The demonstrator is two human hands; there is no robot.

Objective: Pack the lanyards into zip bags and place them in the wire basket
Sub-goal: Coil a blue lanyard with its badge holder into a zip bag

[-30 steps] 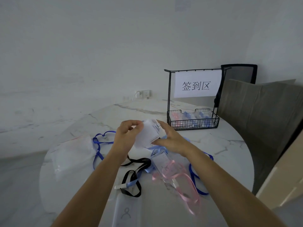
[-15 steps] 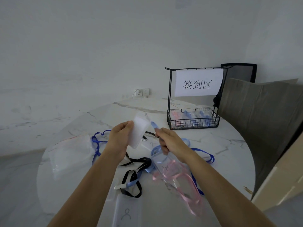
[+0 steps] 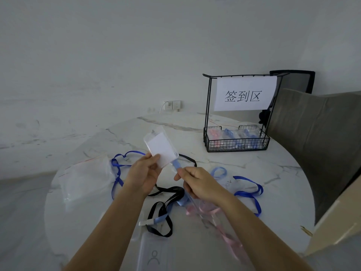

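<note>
L hand (image 3: 143, 174) holds badge holder (image 3: 161, 146), R hand (image 3: 197, 183) pinches strap (image 3: 175, 166)

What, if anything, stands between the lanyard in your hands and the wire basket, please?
Nothing visible does. The left hand holds the badge holder, the right hand its strap; only table and a flat black strap lie between them and the basket. Its top is open, below a hanging sign.

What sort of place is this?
Probably an event check-in desk: a paper sign reading 签到区 (sign-in area) hangs over the wire basket, and lanyards and a badge holder lie on the round marble table.
</note>
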